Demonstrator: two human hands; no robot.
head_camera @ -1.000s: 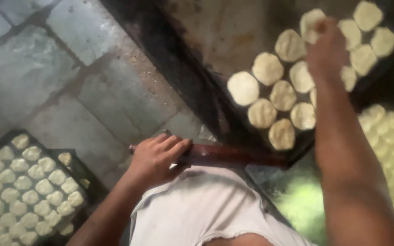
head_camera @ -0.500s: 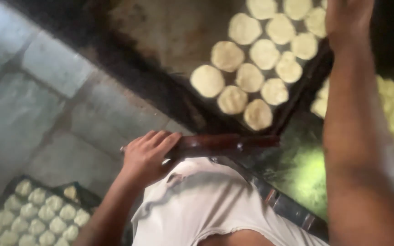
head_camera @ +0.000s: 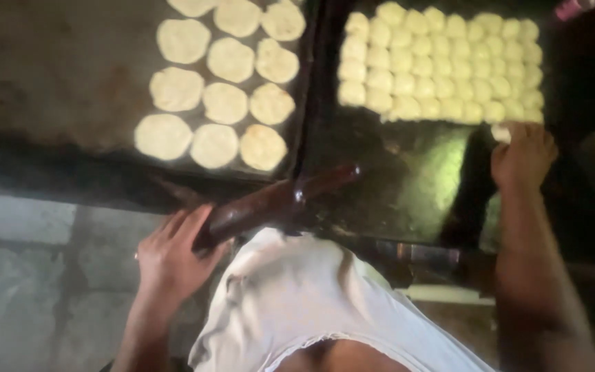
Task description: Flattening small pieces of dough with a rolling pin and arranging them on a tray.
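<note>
Dough ball [head_camera: 501, 132] at near edge of dough-ball rows [head_camera: 442, 62], pinched in right hand [head_camera: 522, 155] grip. Rolling pin [head_camera: 277, 200] at bench [head_camera: 408, 179] front, left hand [head_camera: 171, 256] closed around its end. Flattened discs [head_camera: 225, 83] further left.

The floor [head_camera: 29, 289] at the near left is paved with grey stone slabs — pale, worn, with dark joints between them. Beyond it runs a dark worktop [head_camera: 56, 76], its surface dull brown and stained, its near edge in shadow. To the right the surface turns black and glossy, catching a soft greenish sheen [head_camera: 442, 172] — light falls there from above. The far right corner sinks into darkness.
</note>
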